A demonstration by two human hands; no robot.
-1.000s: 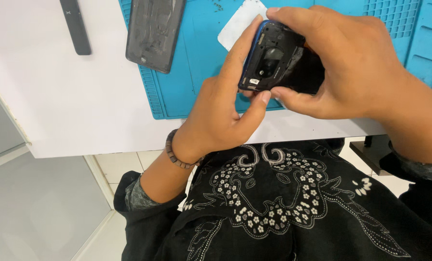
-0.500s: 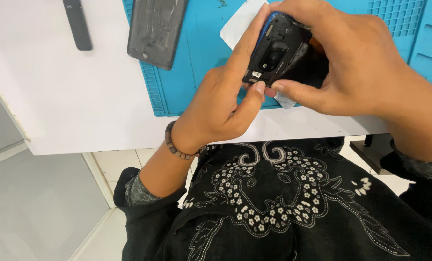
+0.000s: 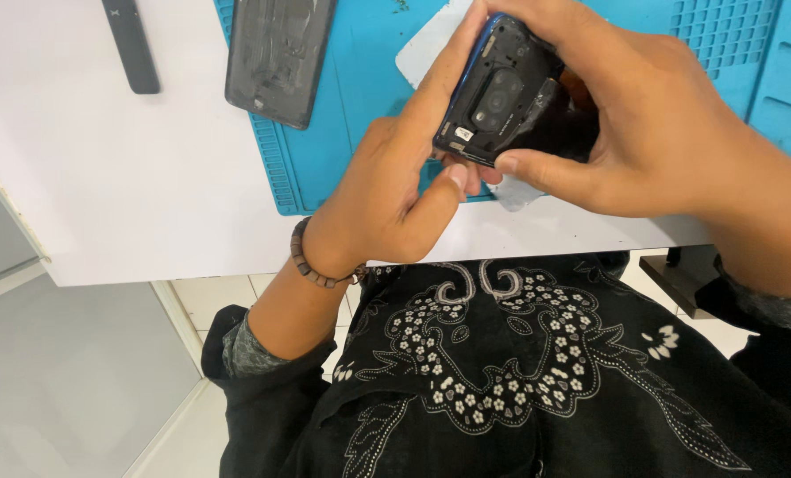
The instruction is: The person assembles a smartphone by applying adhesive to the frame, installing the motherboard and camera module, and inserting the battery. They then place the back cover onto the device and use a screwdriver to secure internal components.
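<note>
While gripped from both sides above the blue mat (image 3: 360,133) on the white worktop (image 3: 103,177), dark phone (image 3: 501,93) with back open, left hand (image 3: 386,190) and right hand (image 3: 643,124) fingers clenched around it, back cover (image 3: 280,57) and slim black tool (image 3: 130,44) lying apart, pale tiled floor (image 3: 209,296) below.

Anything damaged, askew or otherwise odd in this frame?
Yes. The phone held by the left hand and right hand has no back cover, so its camera module and inner parts are bare. A dark back panel lies apart on the blue mat, its surface smeared with what looks like glue residue.
</note>
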